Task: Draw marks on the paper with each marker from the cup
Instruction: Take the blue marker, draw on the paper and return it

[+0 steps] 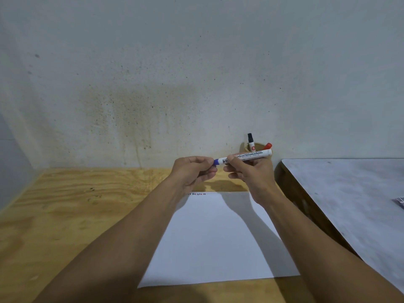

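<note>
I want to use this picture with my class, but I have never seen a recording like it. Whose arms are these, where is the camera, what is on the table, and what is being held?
There is no machine here. A person wears one camera on the head, looking forward and down, so the arms reaching in from the bottom are their own.

On the wooden table lies a white sheet of paper with a short row of small marks at its far edge. By the wall stands a cup holding a black-capped marker and a red-capped marker.

The right hand grips the white barrel of a blue marker, held above the paper. The left hand pinches its blue cap end.
</note>
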Demonstrator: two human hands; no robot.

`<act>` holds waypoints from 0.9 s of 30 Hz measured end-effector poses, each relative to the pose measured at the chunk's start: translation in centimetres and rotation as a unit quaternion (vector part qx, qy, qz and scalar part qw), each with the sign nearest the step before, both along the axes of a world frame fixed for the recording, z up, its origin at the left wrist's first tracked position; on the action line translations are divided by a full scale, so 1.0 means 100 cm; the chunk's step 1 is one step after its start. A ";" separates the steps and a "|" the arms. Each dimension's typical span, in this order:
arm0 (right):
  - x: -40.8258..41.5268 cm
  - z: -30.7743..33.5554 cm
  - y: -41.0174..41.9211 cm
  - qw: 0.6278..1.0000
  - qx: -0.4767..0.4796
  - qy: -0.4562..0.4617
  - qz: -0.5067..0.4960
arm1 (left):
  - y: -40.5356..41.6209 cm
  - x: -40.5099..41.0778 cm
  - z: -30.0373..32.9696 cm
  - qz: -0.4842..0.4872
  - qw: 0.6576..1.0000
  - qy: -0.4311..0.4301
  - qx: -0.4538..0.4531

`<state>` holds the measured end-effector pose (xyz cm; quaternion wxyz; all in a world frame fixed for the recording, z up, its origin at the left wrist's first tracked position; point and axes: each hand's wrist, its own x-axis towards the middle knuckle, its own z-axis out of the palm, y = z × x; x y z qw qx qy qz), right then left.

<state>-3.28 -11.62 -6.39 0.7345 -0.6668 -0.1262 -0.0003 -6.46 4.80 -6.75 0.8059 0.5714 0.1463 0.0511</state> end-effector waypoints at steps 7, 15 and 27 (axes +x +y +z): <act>0.002 0.007 -0.009 0.999 0.030 0.025 0.002 | -0.022 0.000 0.010 0.030 0.998 -0.035 0.035; 0.044 0.056 -0.045 0.975 -0.203 -0.055 -0.070 | -0.051 0.014 0.018 0.044 0.952 -0.074 0.294; 0.095 0.117 -0.080 0.780 -0.596 -0.137 -0.137 | -0.075 0.048 0.015 -0.101 0.700 -0.147 0.692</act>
